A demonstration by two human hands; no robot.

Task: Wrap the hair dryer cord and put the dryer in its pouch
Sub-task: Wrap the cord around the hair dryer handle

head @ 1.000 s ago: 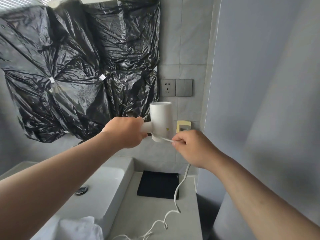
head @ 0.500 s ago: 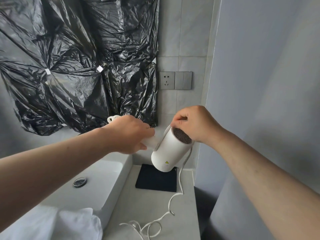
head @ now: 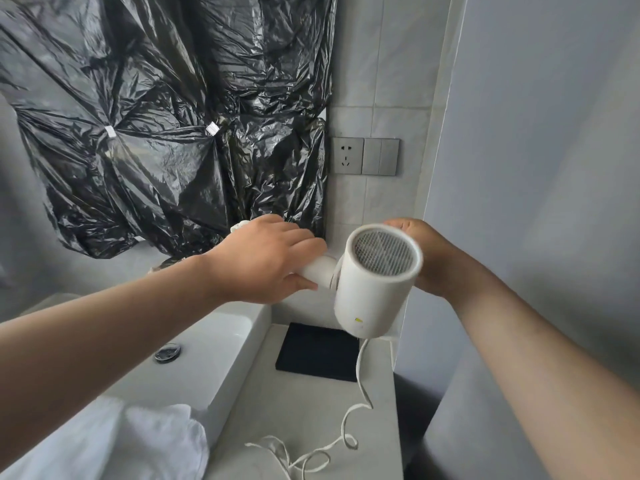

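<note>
Hair dryer (head: pixel 375 285) raised so its cord (head: pixel 360 382) hangs clear for winding; our left hand (head: pixel 266 261) grips it; right hand (head: pixel 436 261) behind, hold hidden from us.

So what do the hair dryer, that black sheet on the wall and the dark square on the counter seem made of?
Hair dryer: smooth, matte white plastic by its even, seamless shell; the end grille looks like fine metal mesh. Black sheet: thin glossy plastic film, crinkled with sharp highlights. Dark square: matte black, no shine, perhaps fabric or foam; I cannot tell.
</note>
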